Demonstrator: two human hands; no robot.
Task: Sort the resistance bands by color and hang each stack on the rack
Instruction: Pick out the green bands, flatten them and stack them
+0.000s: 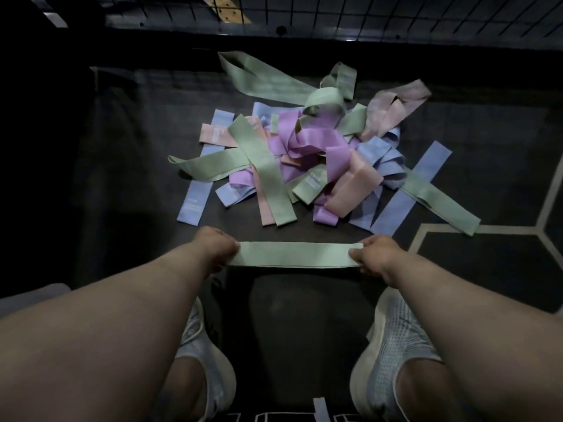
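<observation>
Green band (294, 254) up front, pulled flat and level between both hands, just on the near side of the pile (298, 153) and clear of it. Left hand (213, 248) has its grip pinched on one end, fingers curled over the edge. The right hand (376, 257) has its grip pinched on the other end the same way. The band looks taut, with no twist showing along it. Whether it touches the floor (122, 178) I cannot tell.

The pile is a tangle of green, purple, pink and blue bands on that dark floor. Beyond the pile a wire grid (396, 13) runs along the far edge. It's likely the rack, though no hooks show.

The step in hand, I'd say, is starting the green stack, and sorting looks barely begun. To do it well, lay this one flat on bare floor on the near side of the pile, ends squared, so later greens land straight on top. Let go of both ends together, or the stretch could snap it askew. Several greens in the pile are woven under other colours, so lift those free rather than drag them.
</observation>
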